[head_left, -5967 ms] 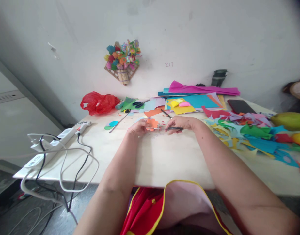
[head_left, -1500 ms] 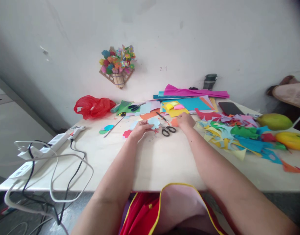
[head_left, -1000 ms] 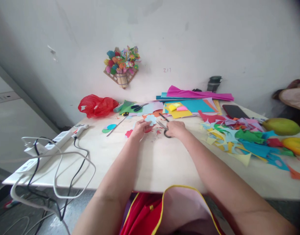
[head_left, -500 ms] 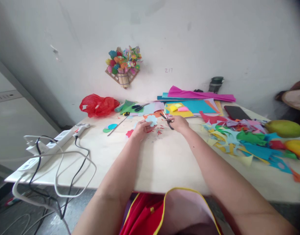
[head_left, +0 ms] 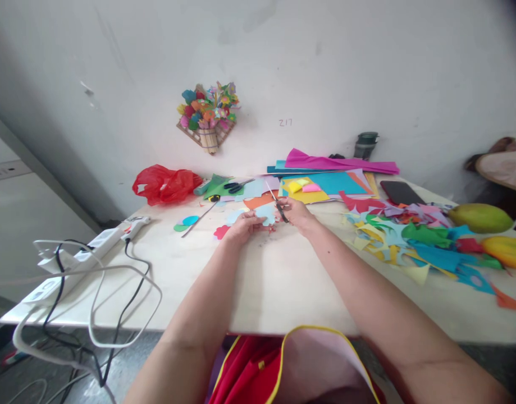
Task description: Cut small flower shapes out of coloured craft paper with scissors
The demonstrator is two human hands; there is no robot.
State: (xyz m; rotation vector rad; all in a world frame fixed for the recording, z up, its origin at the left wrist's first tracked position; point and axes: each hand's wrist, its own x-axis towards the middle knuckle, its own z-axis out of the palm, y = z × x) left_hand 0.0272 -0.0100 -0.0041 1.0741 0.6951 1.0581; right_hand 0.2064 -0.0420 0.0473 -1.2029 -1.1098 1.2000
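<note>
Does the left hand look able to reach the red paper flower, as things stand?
Probably yes: the red paper flower lies close beside the left hand with nothing visible between, though that hand holds the light-blue paper.

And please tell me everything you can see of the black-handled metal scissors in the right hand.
The black-handled metal scissors have slim, silvery blades and dark handles, apparently plastic. The grip of the right hand is at the handles; the tips point forward and leftward. The blades look closed or nearly so. Whether the scissors touch the pale blue, flower-shaped paper piece beside them, I cannot tell.
</note>
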